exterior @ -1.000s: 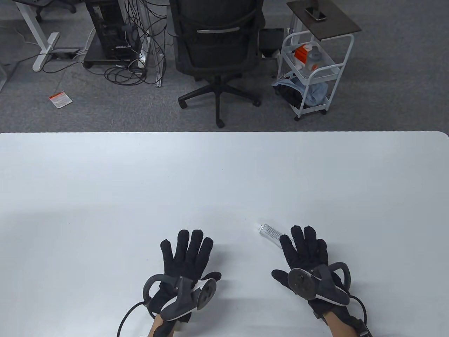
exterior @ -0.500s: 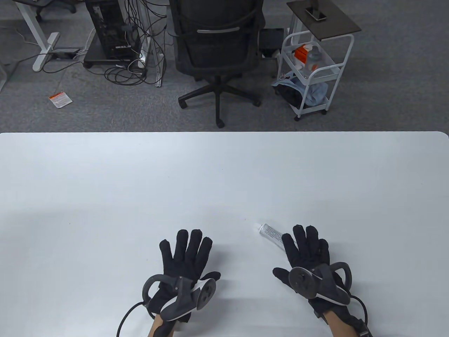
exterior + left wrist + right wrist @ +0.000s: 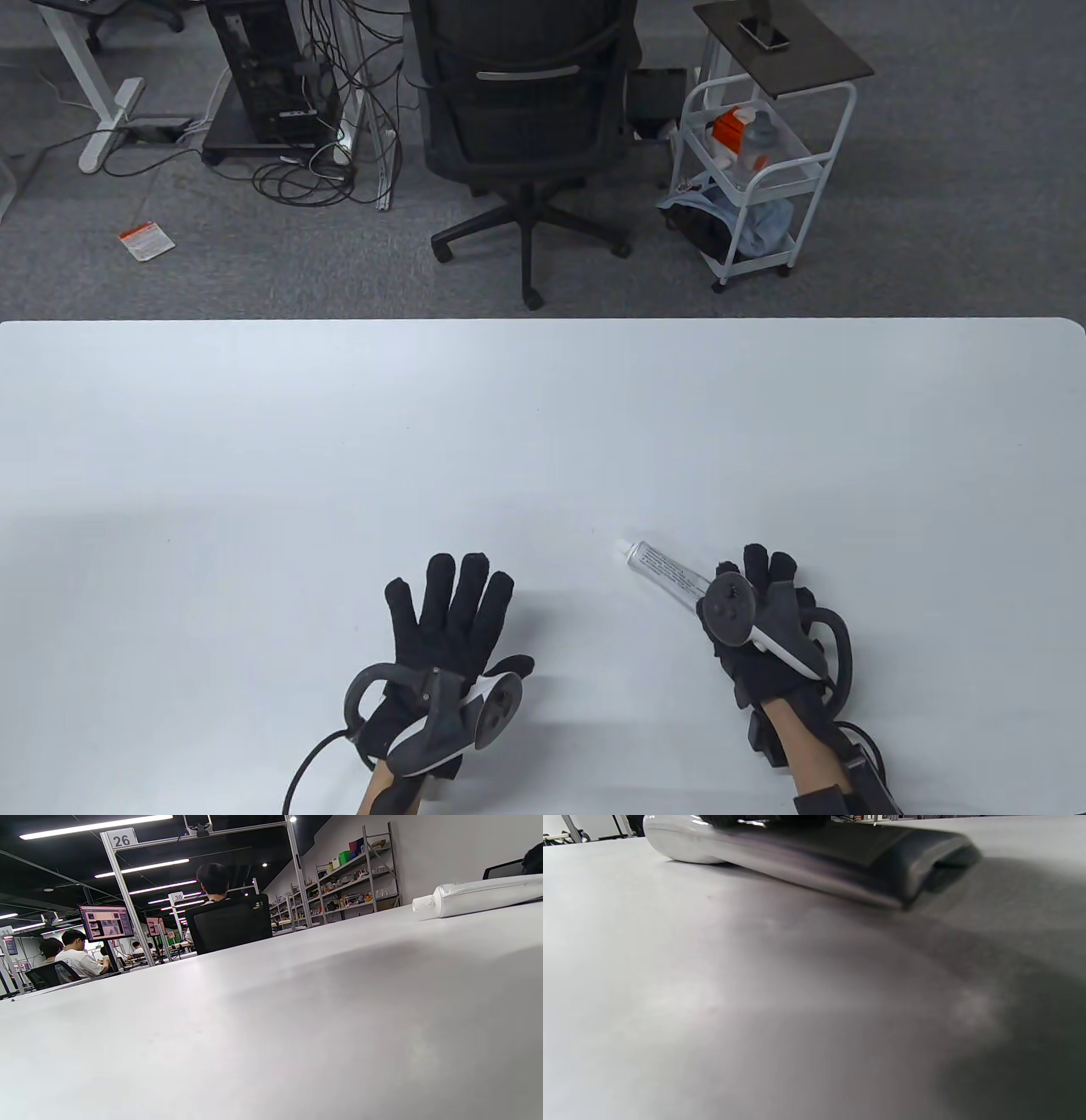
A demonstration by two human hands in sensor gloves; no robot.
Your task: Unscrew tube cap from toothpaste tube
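Note:
A small silver-white toothpaste tube [image 3: 657,564] lies on the white table [image 3: 254,475], its white cap [image 3: 622,544] pointing far-left. My right hand [image 3: 759,586] is tipped onto its side over the tube's tail end. In the right wrist view the tube [image 3: 797,853] lies flat on the table with dark fingers touching its top at the view's upper edge; whether they grip it is hidden. My left hand [image 3: 450,598] rests flat on the table, fingers spread, empty, well left of the tube. The left wrist view shows the tube [image 3: 479,897] and cap [image 3: 422,903] at far right.
Beyond the table's far edge stand a black office chair [image 3: 526,127] and a white cart [image 3: 755,178] on the floor. The table bears only the tube and my hands.
My right hand has turned from lying flat to tipped on its side and drawn back along the tube's tail. The tube and my left hand have not moved.

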